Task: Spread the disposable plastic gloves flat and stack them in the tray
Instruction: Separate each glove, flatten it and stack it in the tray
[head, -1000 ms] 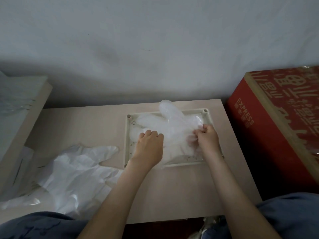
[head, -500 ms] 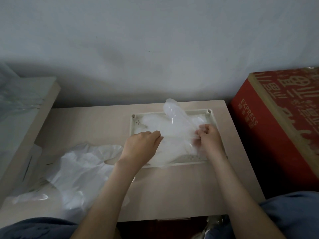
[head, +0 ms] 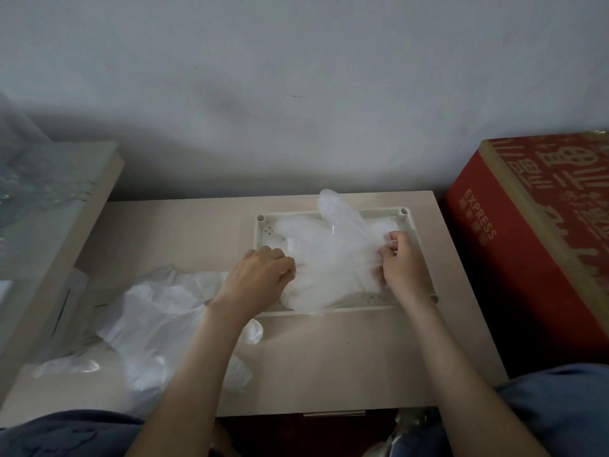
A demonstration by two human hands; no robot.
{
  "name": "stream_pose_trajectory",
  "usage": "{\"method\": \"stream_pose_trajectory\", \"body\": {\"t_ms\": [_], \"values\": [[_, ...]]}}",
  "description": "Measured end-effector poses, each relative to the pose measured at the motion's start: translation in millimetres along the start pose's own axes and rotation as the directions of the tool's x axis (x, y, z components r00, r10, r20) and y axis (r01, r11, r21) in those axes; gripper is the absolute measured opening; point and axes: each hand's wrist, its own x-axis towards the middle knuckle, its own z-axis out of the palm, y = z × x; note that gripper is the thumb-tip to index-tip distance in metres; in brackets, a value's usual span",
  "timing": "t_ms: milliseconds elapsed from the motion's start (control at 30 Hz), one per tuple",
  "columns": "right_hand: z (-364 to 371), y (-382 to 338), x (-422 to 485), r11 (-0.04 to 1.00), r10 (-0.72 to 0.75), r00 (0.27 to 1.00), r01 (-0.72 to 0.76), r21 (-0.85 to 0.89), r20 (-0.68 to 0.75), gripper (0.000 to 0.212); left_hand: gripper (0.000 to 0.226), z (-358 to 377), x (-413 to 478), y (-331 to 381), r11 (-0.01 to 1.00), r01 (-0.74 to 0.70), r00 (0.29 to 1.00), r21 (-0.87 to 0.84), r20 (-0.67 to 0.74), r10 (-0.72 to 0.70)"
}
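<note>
A cream rectangular tray [head: 416, 240] lies on the small table, toward its back right. Translucent plastic gloves [head: 333, 258] lie spread inside it, and one glove finger [head: 333, 206] sticks out over the tray's far rim. My left hand [head: 260, 275] sits at the tray's left side with fingers curled, pinching the top glove's left edge. My right hand [head: 400, 262] pinches the same glove near its right side. A loose pile of more plastic gloves [head: 155, 318] lies on the table's front left.
A red cardboard box [head: 540, 232] stands right of the table. A raised pale shelf [head: 52, 225] with clear plastic on it borders the left. The table's front edge [head: 296, 410] is close to my knees, and a grey wall rises behind.
Both hands stay on the glove in the tray. My left hand has slid slightly left and toward me along the glove's edge, stretching it; the camera view shifted a little.
</note>
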Motion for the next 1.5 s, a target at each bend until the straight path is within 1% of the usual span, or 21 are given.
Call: {"method": "stream_pose_trajectory", "body": {"t_ms": [67, 133, 233, 300, 367, 400, 500, 533, 667, 733, 800, 867, 933, 1000, 1033, 1100, 1167, 1267, 1333, 1400, 1500], "values": [[1.1, 3.7, 1.7, 1.0, -0.001, 1.0, 0.001, -0.001, -0.002, 0.027, 0.011, -6.7, 1.0, 1.5, 0.998, 0.062, 0.997, -0.019, 0.038, -0.062], [2.3, 7.0, 3.9, 1.0, 0.015, 1.0, -0.015, 0.005, 0.0, 0.027, 0.015, -12.9, 2.9, 7.2, 0.965, 0.243, 0.966, -0.097, 0.12, -0.231], [3.6, 9.8, 6.3, 0.996, 0.048, 0.999, -0.049, 0.075, 0.024, 0.026, 0.015, -20.1, 4.7, 17.3, 0.791, 0.5, 0.864, -0.353, 0.256, -0.433], [5.1, 12.5, 9.0, 0.983, 0.092, 0.995, -0.099, 0.157, 0.048, 0.025, 0.015, -24.0, 5.7, 23.8, 0.647, 0.595, 0.803, -0.476, 0.357, -0.477], [5.1, 14.2, 10.4, 0.973, 0.123, 0.991, -0.132, 0.191, 0.058, 0.026, 0.017, -27.4, 7.6, 29.1, 0.583, 0.635, 0.772, -0.507, 0.415, -0.481], [5.5, 15.4, 11.5, 0.968, 0.137, 0.989, -0.146, 0.204, 0.057, 0.027, 0.02, -28.9, 8.6, 32.0, 0.607, 0.63, 0.776, -0.484, 0.426, -0.465], [4.1, 8.7, 7.7, 0.948, 0.175, 0.983, -0.185, 0.26, 0.06, 0.028, 0.033, -23.8, 9.3, 38.9, 0.748, 0.562, 0.803, -0.353, 0.45, -0.391], [3.4, 6.7, 6.9, 0.945, 0.179, 0.982, -0.187, 0.269, 0.055, 0.027, 0.036, -20.8, 8.7, 40.9, 0.764, 0.556, 0.797, -0.327, 0.47, -0.379], [1.4, 6.4, 6.1, 0.972, 0.132, 0.991, -0.132, 0.194, 0.012, 0.018, 0.033, -8.2, 6.0, 41.7, 0.781, 0.545, 0.793, -0.305, 0.489, -0.363], [1.7, 6.5, 5.5, 0.953, 0.156, 0.988, -0.155, 0.26, 0.017, 0.015, 0.032, -6.3, 5.3, 40.2, 0.779, 0.544, 0.797, -0.311, 0.483, -0.363], [2.2, 3.3, 5.3, 0.891, 0.217, 0.975, -0.218, 0.399, 0.047, 0.016, 0.036, -4.2, 6.1, 40.6, 0.796, 0.534, 0.796, -0.286, 0.487, -0.359], [3.1, 0.8, 6.4, 0.834, 0.272, 0.96, -0.273, 0.479, 0.073, 0.021, 0.034, -0.4, 7.6, 42.8, 0.851, 0.478, 0.827, -0.215, 0.436, -0.354], [3.4, -1.1, 6.8, 0.798, 0.309, 0.946, -0.312, 0.516, 0.095, 0.026, 0.024, 2.9, 9.6, 45.6, 0.908, 0.391, 0.886, -0.153, 0.331, -0.326], [2.4, -4.3, 4.9, 0.763, 0.328, 0.938, -0.335, 0.553, 0.115, 0.028, 0.022, 4.8, 10.8, 46.8, 0.925, 0.356, 0.919, -0.136, 0.229, -0.32], [2.0, -5.3, 4.2, 0.749, 0.337, 0.933, -0.346, 0.565, 0.125, 0.028, 0.024, 4.3, 11.6, 47.0, 0.911, 0.379, 0.916, -0.163, 0.202, -0.346], [1.2, -7.5, 3.1, 0.73, 0.338, 0.931, -0.353, 0.585, 0.139, 0.028, 0.026, 0.7, 13.5, 47.2, 0.836, 0.478, 0.875, -0.27, 0.228, -0.427], [0.1, -9.0, 2.2, 0.73, 0.329, 0.933, -0.349, 0.588, 0.146, 0.028, 0.031, -2.7, 16.0, 47.9, 0.715, 0.593, 0.802, -0.37, 0.352, -0.484], [-0.1, -8.9, 1.1, 0.749, 0.321, 0.936, -0.345, 0.566, 0.145, 0.027, 0.032, -7.1, 17.7, 49.7, 0.405, 0.748, 0.664, -0.527, 0.569, -0.486], [1.0, -8.5, 1.2, 0.753, 0.324, 0.936, -0.344, 0.561, 0.139, 0.028, 0.028, -8.2, 17.5, 47.7, 0.25, 0.775, 0.625, -0.58, 0.646, -0.438], [2.9, -7.5, 2.3, 0.735, 0.327, 0.935, -0.344, 0.584, 0.138, 0.031, 0.021, -9.0, 17.1, 44.5, 0.208, 0.775, 0.624, -0.597, 0.67, -0.401], [3.9, -5.2, 4.3, 0.738, 0.316, 0.937, -0.339, 0.584, 0.145, 0.034, 0.006, -9.2, 16.4, 42.0, 0.201, 0.77, 0.626, -0.605, 0.66, -0.415]]}}
